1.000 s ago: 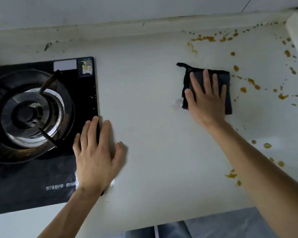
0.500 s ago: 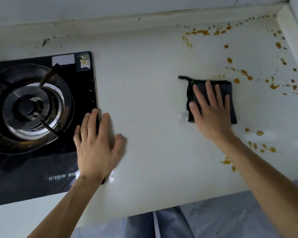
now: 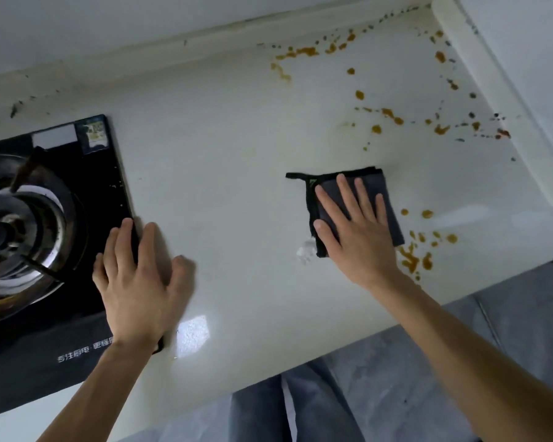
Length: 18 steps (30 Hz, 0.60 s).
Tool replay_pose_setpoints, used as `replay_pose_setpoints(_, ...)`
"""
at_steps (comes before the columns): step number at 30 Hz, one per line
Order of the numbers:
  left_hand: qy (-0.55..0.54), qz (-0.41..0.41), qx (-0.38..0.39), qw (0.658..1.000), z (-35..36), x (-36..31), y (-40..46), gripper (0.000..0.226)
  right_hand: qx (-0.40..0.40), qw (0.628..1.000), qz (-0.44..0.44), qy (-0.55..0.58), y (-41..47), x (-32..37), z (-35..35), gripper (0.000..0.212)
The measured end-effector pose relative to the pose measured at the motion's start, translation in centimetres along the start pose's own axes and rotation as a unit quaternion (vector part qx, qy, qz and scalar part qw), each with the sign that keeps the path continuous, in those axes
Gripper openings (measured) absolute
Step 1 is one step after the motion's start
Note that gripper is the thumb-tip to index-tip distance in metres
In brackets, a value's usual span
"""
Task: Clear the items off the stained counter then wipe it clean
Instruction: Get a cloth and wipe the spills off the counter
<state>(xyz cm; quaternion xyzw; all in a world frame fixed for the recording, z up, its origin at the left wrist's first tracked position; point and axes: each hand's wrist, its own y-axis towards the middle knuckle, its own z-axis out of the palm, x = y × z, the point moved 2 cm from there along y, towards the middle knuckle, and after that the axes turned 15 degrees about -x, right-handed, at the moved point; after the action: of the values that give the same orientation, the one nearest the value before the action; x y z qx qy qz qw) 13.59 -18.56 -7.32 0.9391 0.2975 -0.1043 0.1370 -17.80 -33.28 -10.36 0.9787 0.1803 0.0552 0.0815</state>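
Currently the dark grey cloth (image 3: 369, 189), folded roughly square with a black trimmed edge and a thin loop at one corner, lies flat on the pale counter (image 3: 237, 173), well to the right of the gas hob (image 3: 45, 224). Compared with 0.5 s ago it sits closer to the counter's front edge, with orange-brown stains (image 3: 412, 256) now just beside its near right corner. Right hand (image 3: 355, 231) presses flat on the cloth, fingers spread; left hand (image 3: 138, 282) rests open-palmed, fingers apart, across the hob's right edge.
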Motion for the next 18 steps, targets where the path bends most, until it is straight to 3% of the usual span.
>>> replay_pose_setpoints(4, -0.003, 0.002, 0.026, 1.000, -0.4, -0.5, 0.0, 0.072, -0.013, 0.996, 0.093, -0.004, 3.1, 2.0, 0.3, 0.060)
replay_pose_setpoints(6, -0.009, 0.010, 0.041, 0.999, -0.4, -1.2, -0.3, 0.069, -0.022, 0.996, 0.086, -0.001, 0.8, 3.3, 0.5, 0.059)
replay_pose_setpoints(11, -0.055, 0.158, 0.076, 0.983, 1.1, -8.1, -2.9, 0.064, -0.014, 0.999, -0.018, 0.029, -9.2, 2.9, -0.7, 0.061)
replay_pose_setpoints(15, -0.041, 0.259, 0.109, 0.959, 3.2, -13.1, -5.8, 0.061, 0.001, 1.000, 0.004, 0.000, -9.6, -1.9, -1.7, 0.059)
replay_pose_setpoints(18, -0.026, 0.277, 0.098, 0.956, 4.5, -13.9, -6.1, 0.060, -0.012, 0.997, 0.071, -0.013, -5.1, -3.9, -1.4, 0.058)
